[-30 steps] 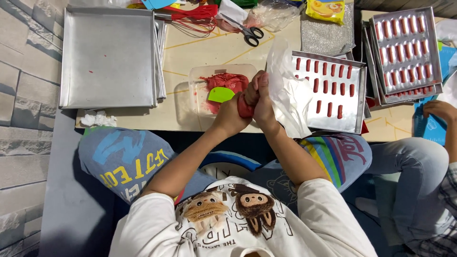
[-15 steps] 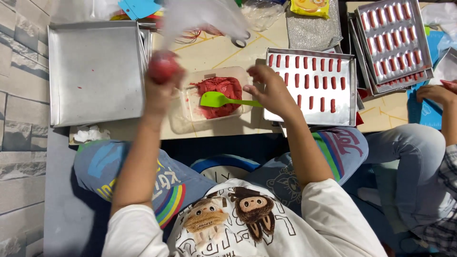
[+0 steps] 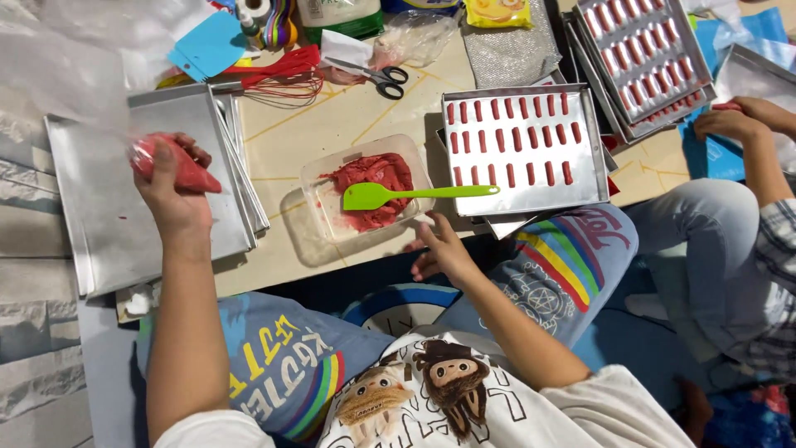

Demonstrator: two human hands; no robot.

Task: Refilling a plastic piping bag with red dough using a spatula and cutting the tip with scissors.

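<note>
Gripping tight, the left hand (image 3: 170, 195) was closed around a piping bag (image 3: 172, 163) of red batter, its pointed tip aimed right and hanging just over the edge of the bare steel tray (image 3: 99, 224) at the left of the tabletop (image 3: 332, 124). The right hand (image 3: 444, 249) lay open, fingers spread, at the near edge of the tabletop, holding nothing, just short of the clear tub (image 3: 365, 195) of red batter with a green spatula (image 3: 414, 195) resting across it.

With only one hand on the bag, a hard squeeze could probably have pushed batter out unevenly or back through the loose top, smearing the clean tray. The spatula handle stuck out over the tub rim toward the filled tray (image 3: 518, 149) of red strips; a careless brush from the right hand might have tipped it and dragged batter across the tabletop. Nearby, another person's hands (image 3: 734, 120) worked at a further tray, well apart.
</note>
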